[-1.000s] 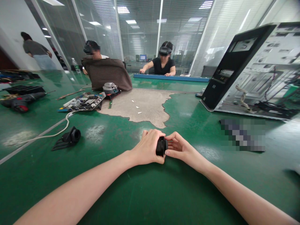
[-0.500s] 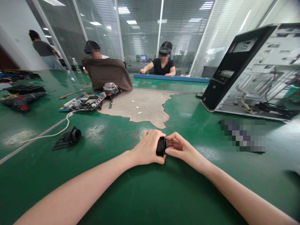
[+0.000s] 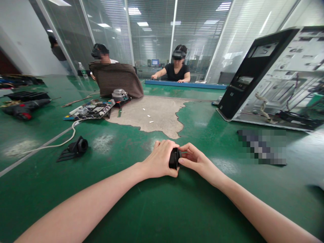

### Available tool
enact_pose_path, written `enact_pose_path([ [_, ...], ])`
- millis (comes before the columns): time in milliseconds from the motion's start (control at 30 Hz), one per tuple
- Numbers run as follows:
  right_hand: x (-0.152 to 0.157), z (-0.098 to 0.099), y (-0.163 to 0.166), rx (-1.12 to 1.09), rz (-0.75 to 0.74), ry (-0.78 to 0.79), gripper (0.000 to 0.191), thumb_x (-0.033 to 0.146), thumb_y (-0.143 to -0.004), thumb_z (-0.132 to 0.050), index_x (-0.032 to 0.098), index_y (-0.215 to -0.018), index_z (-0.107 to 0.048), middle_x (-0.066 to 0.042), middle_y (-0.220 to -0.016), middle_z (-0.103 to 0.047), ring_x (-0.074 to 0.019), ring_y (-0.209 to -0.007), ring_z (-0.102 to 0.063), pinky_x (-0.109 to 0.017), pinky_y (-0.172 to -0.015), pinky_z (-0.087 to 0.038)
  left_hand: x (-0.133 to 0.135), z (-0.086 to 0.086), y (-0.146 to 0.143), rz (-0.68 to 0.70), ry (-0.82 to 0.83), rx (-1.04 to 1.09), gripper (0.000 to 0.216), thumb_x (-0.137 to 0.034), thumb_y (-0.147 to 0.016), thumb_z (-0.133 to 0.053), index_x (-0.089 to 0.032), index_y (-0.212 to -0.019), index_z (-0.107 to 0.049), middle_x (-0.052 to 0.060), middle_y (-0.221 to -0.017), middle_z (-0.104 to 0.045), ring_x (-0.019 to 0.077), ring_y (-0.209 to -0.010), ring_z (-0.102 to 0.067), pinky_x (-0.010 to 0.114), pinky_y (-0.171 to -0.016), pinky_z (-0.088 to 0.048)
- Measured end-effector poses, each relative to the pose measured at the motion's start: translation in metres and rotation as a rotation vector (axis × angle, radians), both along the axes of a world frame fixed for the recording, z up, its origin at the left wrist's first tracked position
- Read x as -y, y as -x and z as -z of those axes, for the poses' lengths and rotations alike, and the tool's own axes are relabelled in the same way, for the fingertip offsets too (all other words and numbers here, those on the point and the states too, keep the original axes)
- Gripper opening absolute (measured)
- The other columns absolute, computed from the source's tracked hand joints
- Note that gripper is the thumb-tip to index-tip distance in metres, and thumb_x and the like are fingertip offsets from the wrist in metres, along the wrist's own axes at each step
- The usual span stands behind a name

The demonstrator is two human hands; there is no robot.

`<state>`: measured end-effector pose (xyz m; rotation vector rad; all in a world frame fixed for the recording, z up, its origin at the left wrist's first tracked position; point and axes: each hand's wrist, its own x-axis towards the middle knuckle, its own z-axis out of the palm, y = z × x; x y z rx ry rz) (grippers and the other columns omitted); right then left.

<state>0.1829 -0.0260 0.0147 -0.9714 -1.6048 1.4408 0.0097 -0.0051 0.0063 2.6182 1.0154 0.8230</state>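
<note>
A small black part with a rounded front piece (image 3: 174, 158) is held between my two hands just above the green tabletop; its exact kind I cannot make out. My left hand (image 3: 160, 158) is closed around its left side, with the thumb below and fingers over the top. From the right, my right hand (image 3: 194, 158) pinches the protruding end between thumb and fingertips. Much of the part is hidden by the fingers. Off to the left lies a black plastic duct-like piece (image 3: 77, 146) with a round opening.
A circuit board (image 3: 91, 109) and a metal cooler (image 3: 120, 95) lie ahead left, beside a white cable (image 3: 72, 135). A power drill (image 3: 26, 108) rests far left. An open computer case (image 3: 265, 81) stands right. Two people sit across the table (image 3: 152, 209).
My right thumb has shifted slightly up against the end of the black part. My left hand keeps its hold. In the background, a walking person has moved right.
</note>
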Motion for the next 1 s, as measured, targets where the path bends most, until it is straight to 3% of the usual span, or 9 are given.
enact_pose_path([
  [100, 0.0010, 0.0002, -0.0026, -0.067, -0.059, 0.013, 0.029, 0.024, -0.068, -0.067, 0.023, -0.088, -0.047, 0.001, -0.091, -0.056, -0.0150, -0.091, -0.056, -0.034, -0.086, -0.042, 0.0000, 0.0003, -0.0004, -0.004, 0.000, -0.001, 0.062, -0.031, -0.054, -0.062, -0.020, -0.107, -0.033, 0.007, -0.103, -0.049, 0.0245, -0.093, -0.047, 0.037, -0.078, -0.030],
  [233, 0.0009, 0.0027, 0.0002, -0.073, 0.056, -0.046, 0.014, 0.026, -0.073, -0.062, 0.021, -0.080, -0.051, 0.001, -0.089, -0.056, -0.0143, -0.089, -0.056, -0.032, -0.084, -0.042, 0.0006, -0.0001, -0.0009, -0.008, 0.002, 0.003, 0.058, -0.028, -0.055, -0.061, -0.019, -0.105, -0.034, 0.006, -0.102, -0.049, 0.0237, -0.092, -0.048, 0.037, -0.077, -0.030],
  [367, 0.0003, 0.0032, 0.0039, -0.025, 0.106, -0.040, 0.020, 0.030, -0.073, -0.061, 0.022, -0.086, -0.050, 0.000, -0.090, -0.056, -0.0151, -0.086, -0.056, -0.032, -0.081, -0.044, 0.0003, -0.0002, -0.0007, -0.005, 0.008, 0.001, 0.059, -0.029, -0.054, -0.061, -0.019, -0.106, -0.034, 0.006, -0.102, -0.049, 0.0239, -0.093, -0.047, 0.037, -0.078, -0.030],
  [600, 0.0031, 0.0017, -0.0022, -0.040, -0.035, -0.005, 0.028, 0.025, -0.069, -0.065, 0.023, -0.089, -0.046, 0.000, -0.092, -0.055, -0.0150, -0.089, -0.056, -0.034, -0.084, -0.043, -0.0007, 0.0005, -0.0007, 0.000, -0.012, -0.005, 0.060, -0.032, -0.055, -0.062, -0.019, -0.107, -0.033, 0.006, -0.102, -0.048, 0.0234, -0.092, -0.047, 0.036, -0.077, -0.030],
  [767, 0.0026, 0.0053, -0.0008, -0.051, 0.075, -0.095, 0.011, 0.025, -0.074, -0.060, 0.021, -0.080, -0.051, 0.001, -0.088, -0.054, -0.0139, -0.089, -0.055, -0.030, -0.083, -0.043, -0.0003, 0.0000, -0.0010, -0.003, -0.013, -0.003, 0.058, -0.028, -0.054, -0.062, -0.019, -0.105, -0.034, 0.005, -0.100, -0.049, 0.0231, -0.092, -0.047, 0.036, -0.078, -0.030],
  [1000, 0.0010, 0.0023, 0.0016, 0.022, 0.097, -0.032, 0.021, 0.030, -0.076, -0.057, 0.022, -0.092, -0.049, -0.001, -0.091, -0.057, -0.0163, -0.089, -0.055, -0.033, -0.082, -0.043, 0.0001, -0.0004, -0.0003, -0.004, 0.023, -0.001, 0.059, -0.028, -0.055, -0.062, -0.020, -0.106, -0.034, 0.006, -0.103, -0.049, 0.0251, -0.095, -0.047, 0.037, -0.079, -0.030],
])
